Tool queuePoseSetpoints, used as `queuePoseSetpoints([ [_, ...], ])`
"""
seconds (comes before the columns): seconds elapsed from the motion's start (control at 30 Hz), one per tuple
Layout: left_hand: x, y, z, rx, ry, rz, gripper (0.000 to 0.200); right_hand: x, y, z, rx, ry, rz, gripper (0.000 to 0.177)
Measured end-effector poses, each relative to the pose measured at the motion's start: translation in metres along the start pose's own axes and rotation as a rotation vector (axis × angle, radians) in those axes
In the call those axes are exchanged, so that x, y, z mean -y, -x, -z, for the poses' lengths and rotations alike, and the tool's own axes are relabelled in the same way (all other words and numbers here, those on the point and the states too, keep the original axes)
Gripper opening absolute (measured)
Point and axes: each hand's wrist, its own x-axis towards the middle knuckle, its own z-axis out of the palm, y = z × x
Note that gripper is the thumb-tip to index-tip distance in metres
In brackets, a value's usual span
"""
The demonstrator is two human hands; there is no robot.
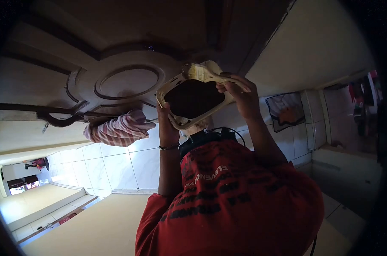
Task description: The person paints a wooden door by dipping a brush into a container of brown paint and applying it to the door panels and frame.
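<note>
A cream, rounded frame-like object (210, 112) with a large dark opening is held up in front of the chest. My left hand (166, 117), with a bracelet at the wrist, grips its left rim. On the other side, the fingers of my right hand (244, 96) close around a cream strip-like part at the upper right rim. A yellowish patch and a brown spot show along the top edge. What lies inside the dark opening cannot be made out.
A brown panelled door (129, 83) with a curved handle (59, 120) stands ahead. A striped cloth (119, 129) hangs near the handle. A dark-edged mat (285, 112) lies on the white tiled floor (116, 168), at the right. Pale walls flank the floor.
</note>
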Motion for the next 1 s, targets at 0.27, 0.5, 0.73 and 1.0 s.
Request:
queuePoseSetpoints([
  [0.27,-0.01,0.007,-0.004,0.01,-0.001,-0.007,0.053,0.017,-0.002,0.012,0.178,0.402,0.131,0.026],
  [0.5,-0.011,0.012,-0.012,0.073,-0.229,-0.103,0.052,0.01,0.001,-0.013,0.305,0.83,0.26,0.02],
  [0.73,-0.005,0.01,-0.001,0.048,-0.023,0.011,0.051,0.003,0.006,-0.015,0.235,0.79,0.224,0.024],
  [1.0,-0.002,0.006,0.012,0.052,0.049,0.048,0.048,0.011,-0.009,-0.014,-0.02,0.31,0.214,0.025],
])
